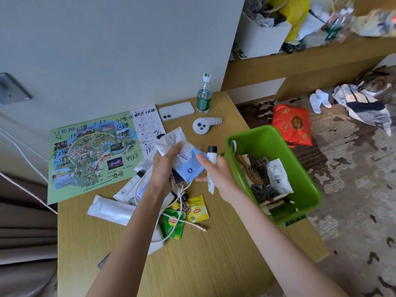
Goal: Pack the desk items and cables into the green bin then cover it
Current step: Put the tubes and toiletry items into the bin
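Note:
My left hand (165, 168) holds a light blue wipes packet (188, 162) and a small patterned pouch (171, 139) above the desk. My right hand (216, 172) grips a white tube with a black cap (212, 154), its fingers touching the packet's right edge. The green bin (300, 185) sits at the desk's right edge, holding a wooden hairbrush (254, 171), a white pouch (277, 175) and a coiled grey cable (262, 192). Below my hands lie a white cable (182, 219), green and yellow tea sachets (196, 210) and white tubes (111, 210).
A map sheet (90, 155) covers the desk's left. A phone (176, 110), a water bottle (204, 97) and a white controller (204, 124) stand at the back. A red bag (293, 125) and clothes lie on the carpet to the right.

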`<state>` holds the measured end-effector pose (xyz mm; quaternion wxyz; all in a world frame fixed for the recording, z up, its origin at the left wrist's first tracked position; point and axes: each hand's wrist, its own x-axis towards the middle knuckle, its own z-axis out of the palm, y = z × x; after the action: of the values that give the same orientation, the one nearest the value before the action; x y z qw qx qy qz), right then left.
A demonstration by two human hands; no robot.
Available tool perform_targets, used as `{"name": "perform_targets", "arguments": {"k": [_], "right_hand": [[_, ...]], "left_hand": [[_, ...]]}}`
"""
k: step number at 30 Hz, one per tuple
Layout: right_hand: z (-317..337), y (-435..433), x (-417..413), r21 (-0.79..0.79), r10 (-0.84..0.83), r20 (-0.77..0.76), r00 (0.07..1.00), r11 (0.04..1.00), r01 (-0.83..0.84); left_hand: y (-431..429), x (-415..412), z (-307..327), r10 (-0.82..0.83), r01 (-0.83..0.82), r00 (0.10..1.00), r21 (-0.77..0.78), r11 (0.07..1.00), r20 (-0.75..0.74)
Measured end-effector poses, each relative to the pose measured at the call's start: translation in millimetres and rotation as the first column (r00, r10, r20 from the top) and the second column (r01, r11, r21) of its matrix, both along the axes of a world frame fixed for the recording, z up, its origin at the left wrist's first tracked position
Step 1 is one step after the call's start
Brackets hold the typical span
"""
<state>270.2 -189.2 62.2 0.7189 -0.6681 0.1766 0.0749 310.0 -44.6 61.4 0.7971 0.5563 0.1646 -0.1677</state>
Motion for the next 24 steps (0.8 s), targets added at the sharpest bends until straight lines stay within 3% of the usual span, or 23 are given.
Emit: {"name": "perform_targets", "arguments": {"k": [4, 7, 10, 12, 15, 19, 22, 24], "right_hand": [[-17, 2, 25, -0.219, 0.023, -0.045, 0.999, 0.975, -0.032], [-36, 2, 52, -0.432, 0.033, -0.085, 0.996, 0.899, -0.067], [-55, 1, 76, -0.715, 0.103, -0.143, 0.984, 0.677, -0.175], [-62, 2, 90, -0.82, 0.118, -0.176, 0.977, 0.532, -0.212], [-73, 2, 111, -0.877, 0.113, -0.186, 0.976, 0.428, -0.217], [-86, 4, 135, -0.894, 0.11, -0.161, 0.981, 0.406, -0.193], [-95, 10, 150, -0.876, 0.189, -0.257, 0.948, 0.368, -0.311], [-102, 14, 155, -0.866, 0.237, -0.351, 0.906, 0.286, -0.411]], "left_hand": [[21, 10, -17, 0.064, -0.064, 0.998, 0.148, 0.987, 0.004], [39, 15, -34, 0.101, -0.088, 0.994, 0.224, 0.971, -0.049], [56, 19, -49, 0.114, -0.086, 0.99, 0.28, 0.956, -0.086], [65, 21, -58, 0.105, -0.068, 0.989, 0.309, 0.948, -0.104], [74, 27, -72, 0.086, -0.039, 0.989, 0.353, 0.935, -0.118], [85, 33, -88, 0.086, -0.029, 0.987, 0.372, 0.928, -0.137], [91, 38, -99, 0.109, -0.039, 0.983, 0.406, 0.913, -0.15], [94, 41, -104, 0.122, -0.047, 0.981, 0.422, 0.905, -0.153]]}}
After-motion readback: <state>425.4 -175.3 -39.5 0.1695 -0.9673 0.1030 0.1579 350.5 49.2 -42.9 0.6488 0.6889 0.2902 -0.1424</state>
